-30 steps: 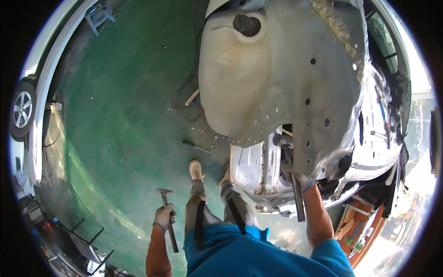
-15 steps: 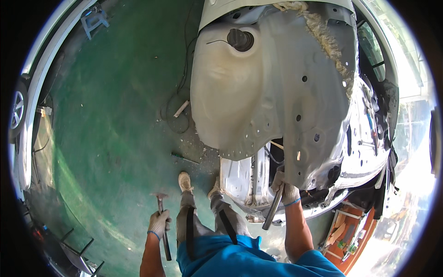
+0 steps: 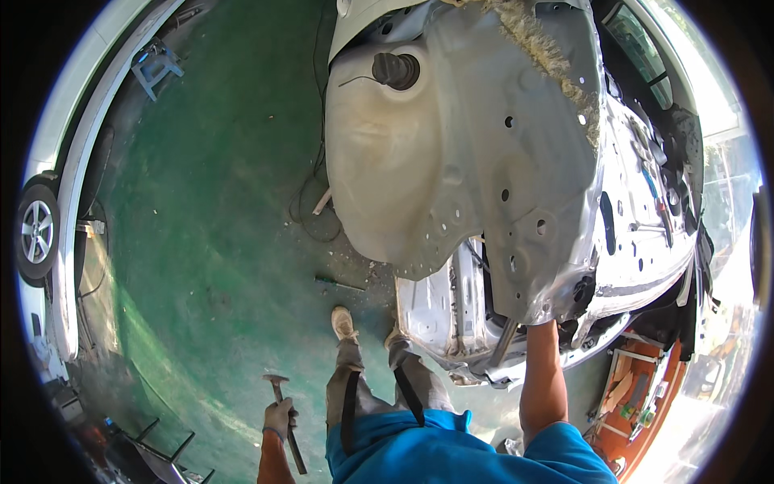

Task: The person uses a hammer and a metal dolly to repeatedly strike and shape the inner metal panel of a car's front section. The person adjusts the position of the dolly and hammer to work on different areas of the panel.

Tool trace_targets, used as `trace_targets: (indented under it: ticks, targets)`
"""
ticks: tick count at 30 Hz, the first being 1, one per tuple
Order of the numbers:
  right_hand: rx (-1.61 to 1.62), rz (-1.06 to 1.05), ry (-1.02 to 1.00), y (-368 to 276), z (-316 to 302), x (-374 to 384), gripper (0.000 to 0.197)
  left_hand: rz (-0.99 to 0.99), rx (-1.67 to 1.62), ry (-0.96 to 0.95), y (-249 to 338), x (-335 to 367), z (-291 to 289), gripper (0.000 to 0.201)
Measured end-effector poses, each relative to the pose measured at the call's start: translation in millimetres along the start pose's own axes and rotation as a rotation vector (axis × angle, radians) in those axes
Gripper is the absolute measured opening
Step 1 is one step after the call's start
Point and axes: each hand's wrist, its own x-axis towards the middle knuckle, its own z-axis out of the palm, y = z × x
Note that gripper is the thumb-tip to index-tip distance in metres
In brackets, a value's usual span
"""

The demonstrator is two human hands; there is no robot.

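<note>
My left hand (image 3: 279, 415), in a light glove, is closed around the handle of a hammer (image 3: 276, 390), head up, held out over the floor to the left of my legs. My right forearm (image 3: 544, 379) reaches up to the lower edge of a large bare grey car body panel (image 3: 476, 153). Behind that edge my right hand is hidden. A metal bar (image 3: 504, 343) slants out below the panel beside the forearm, its upper part covered. The panel has several holes and dents. A dark round cap (image 3: 395, 71) sits in its pale rounded part.
A screwdriver (image 3: 339, 284) lies on the green floor (image 3: 218, 202) near my feet. Cables (image 3: 302, 198) run beside the panel. To the far left are a blue stool (image 3: 156, 71) and a car wheel (image 3: 38, 230). At the lower right stands an orange bench (image 3: 637, 395) with tools.
My right hand has moved up and right behind the panel's edge, out of sight, and the metal bar has shifted with it. The left hand and hammer are slightly lower. The view has shifted.
</note>
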Motion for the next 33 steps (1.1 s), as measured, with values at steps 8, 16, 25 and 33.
trace_targets:
  ticks: [8, 16, 25, 33]
  targets:
    - [-0.618, -0.032, -0.386, 9, 32, -29, 0.026, -0.096, -0.105, 0.013, -28, -4, -10, 0.031]
    - [0.033, -0.071, 0.086, 0, 55, -33, 0.046, -0.025, -0.130, -0.007, -16, -11, -5, 0.030]
    - [-0.059, 0.148, -0.020, -8, 54, -58, 0.034, -0.053, -0.105, -0.041, -35, 3, 3, 0.030]
    - [-0.222, 0.307, -0.311, -23, 64, -72, 0.024, 0.118, 0.170, -0.031, 50, -13, 25, 0.033]
